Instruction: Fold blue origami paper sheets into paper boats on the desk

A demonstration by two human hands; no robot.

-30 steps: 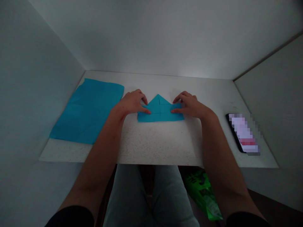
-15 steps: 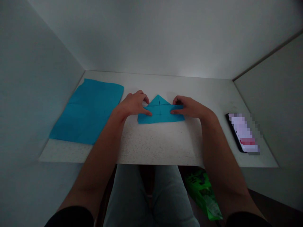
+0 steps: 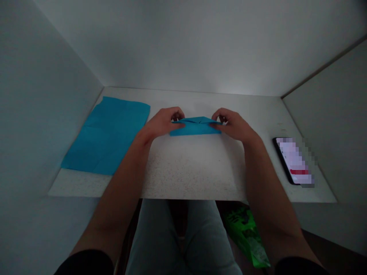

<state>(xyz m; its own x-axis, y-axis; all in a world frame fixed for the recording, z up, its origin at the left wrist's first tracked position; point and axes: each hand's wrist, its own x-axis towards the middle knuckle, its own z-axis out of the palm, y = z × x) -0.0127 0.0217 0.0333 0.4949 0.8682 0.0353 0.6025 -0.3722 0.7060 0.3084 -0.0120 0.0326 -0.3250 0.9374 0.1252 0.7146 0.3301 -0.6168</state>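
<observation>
Nearest is the tabletop [image 3: 195, 172]; on it, beyond its front edge, is the folded blue paper [image 3: 196, 129] — left hand [image 3: 164, 122] and right hand [image 3: 233, 124] pinch its two ends, each grip nearly closed.

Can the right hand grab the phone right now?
Probably yes. The phone lies on the table to the right of the right hand, and nothing seems to stand between them. But that hand is on the folded blue paper, so it would need to let go first.
</observation>
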